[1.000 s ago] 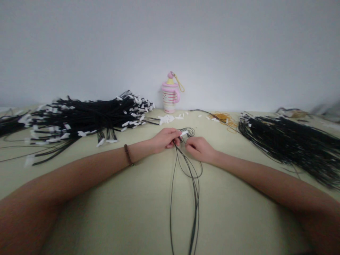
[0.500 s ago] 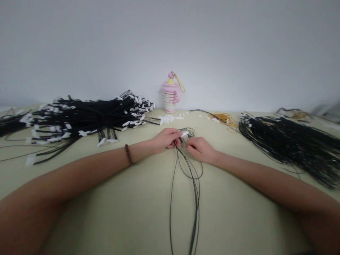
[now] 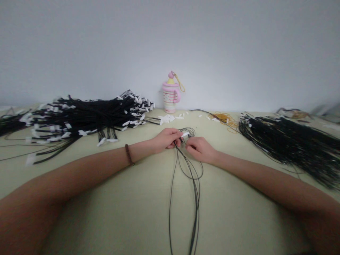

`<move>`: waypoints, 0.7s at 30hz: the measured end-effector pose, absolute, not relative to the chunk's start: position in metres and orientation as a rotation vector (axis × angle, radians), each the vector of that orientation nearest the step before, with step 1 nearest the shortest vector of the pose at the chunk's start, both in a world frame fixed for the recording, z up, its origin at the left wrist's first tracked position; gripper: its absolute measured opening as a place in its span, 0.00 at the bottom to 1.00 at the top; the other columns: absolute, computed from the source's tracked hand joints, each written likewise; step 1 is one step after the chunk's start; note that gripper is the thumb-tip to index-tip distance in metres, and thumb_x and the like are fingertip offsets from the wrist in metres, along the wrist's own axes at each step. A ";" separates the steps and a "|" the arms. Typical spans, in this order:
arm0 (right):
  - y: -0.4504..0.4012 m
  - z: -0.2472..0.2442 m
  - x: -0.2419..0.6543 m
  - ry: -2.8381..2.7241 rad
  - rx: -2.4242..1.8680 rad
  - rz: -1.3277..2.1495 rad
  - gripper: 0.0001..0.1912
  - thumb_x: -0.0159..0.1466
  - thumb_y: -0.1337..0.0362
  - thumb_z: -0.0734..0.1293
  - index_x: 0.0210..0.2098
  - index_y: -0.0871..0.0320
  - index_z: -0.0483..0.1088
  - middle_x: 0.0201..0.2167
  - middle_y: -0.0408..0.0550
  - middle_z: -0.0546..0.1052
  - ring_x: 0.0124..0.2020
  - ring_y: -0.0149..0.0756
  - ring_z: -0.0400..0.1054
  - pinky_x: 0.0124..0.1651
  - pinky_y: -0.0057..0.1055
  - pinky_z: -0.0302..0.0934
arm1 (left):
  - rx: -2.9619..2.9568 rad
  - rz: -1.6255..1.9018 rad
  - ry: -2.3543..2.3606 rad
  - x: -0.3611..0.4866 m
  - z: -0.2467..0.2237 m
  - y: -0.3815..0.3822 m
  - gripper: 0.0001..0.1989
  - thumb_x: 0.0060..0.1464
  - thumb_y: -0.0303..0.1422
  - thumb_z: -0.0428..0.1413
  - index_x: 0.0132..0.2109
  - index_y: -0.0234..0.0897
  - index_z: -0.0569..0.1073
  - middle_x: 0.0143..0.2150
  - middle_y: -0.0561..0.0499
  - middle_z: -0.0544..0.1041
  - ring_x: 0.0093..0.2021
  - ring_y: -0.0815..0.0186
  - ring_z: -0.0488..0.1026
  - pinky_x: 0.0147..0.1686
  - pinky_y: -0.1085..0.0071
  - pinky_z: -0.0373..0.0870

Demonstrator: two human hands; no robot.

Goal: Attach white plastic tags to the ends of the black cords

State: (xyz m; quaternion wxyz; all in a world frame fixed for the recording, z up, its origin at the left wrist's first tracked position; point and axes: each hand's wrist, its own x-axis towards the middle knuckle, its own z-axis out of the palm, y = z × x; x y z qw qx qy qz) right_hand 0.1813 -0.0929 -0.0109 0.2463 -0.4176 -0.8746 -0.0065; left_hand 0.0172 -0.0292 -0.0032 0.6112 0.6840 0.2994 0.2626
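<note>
My left hand [image 3: 167,140] is closed on a white connector [image 3: 185,134] and the black wires [image 3: 196,198] beside it, at the middle of the table. From its fingertips the wires run down toward the front edge, and some form loops. Just to the right, my right hand [image 3: 201,149] has its fingers curled together near the wire loops. What its fingertips pinch is too small to make out. Small black wire ends show between the two hands.
A large pile of black wires with white connectors [image 3: 98,115] lies at the left, another black wire bundle [image 3: 292,141] at the right. A pink and white cup [image 3: 170,97] stands by the wall. Loose white connectors [image 3: 166,119] and yellow rubber bands [image 3: 224,119] lie near it.
</note>
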 end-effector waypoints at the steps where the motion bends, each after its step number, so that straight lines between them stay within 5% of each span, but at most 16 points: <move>1: -0.093 -0.011 0.181 -2.386 -1.138 -0.018 0.11 0.57 0.70 0.55 0.18 0.61 0.57 0.17 0.40 0.59 0.21 0.25 0.53 0.27 0.23 0.46 | 1.578 0.602 0.690 0.017 -0.003 -0.029 0.11 0.53 0.35 0.49 0.29 0.30 0.65 0.18 0.52 0.67 0.13 0.78 0.55 0.12 0.81 0.42; 21: -0.095 -0.008 0.180 -2.401 -1.154 -0.024 0.11 0.57 0.69 0.55 0.19 0.61 0.59 0.17 0.41 0.60 0.21 0.26 0.53 0.27 0.23 0.46 | 1.622 0.587 0.698 0.018 -0.003 -0.031 0.12 0.53 0.37 0.50 0.30 0.32 0.65 0.18 0.52 0.67 0.11 0.80 0.51 0.11 0.81 0.40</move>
